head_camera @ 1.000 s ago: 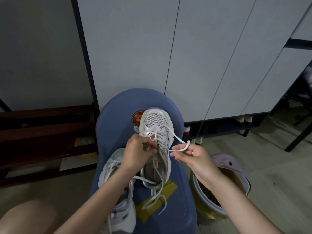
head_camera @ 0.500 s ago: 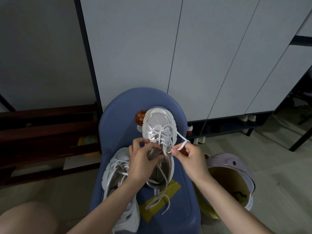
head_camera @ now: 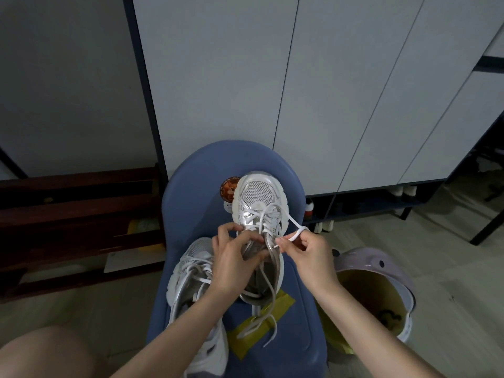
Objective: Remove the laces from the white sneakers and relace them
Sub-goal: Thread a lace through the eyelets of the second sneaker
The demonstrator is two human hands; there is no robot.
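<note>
Right-hand sneaker [head_camera: 259,205] lies toe-away on blue chair seat [head_camera: 191,192]; second sneaker [head_camera: 191,271] lies beside it, to its left, partly under the forearm. Left hand [head_camera: 231,260] grips the shoe's upper at the eyelets, fingers curled. Right hand [head_camera: 308,255] pinches a loop of white lace [head_camera: 296,233] just right of the shoe. Loose lace ends trail over yellow tape [head_camera: 245,336].

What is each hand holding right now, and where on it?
The right hand pinches a loop of the white lace beside the sneaker. The left hand grips that sneaker at its tongue and eyelet area.
</note>
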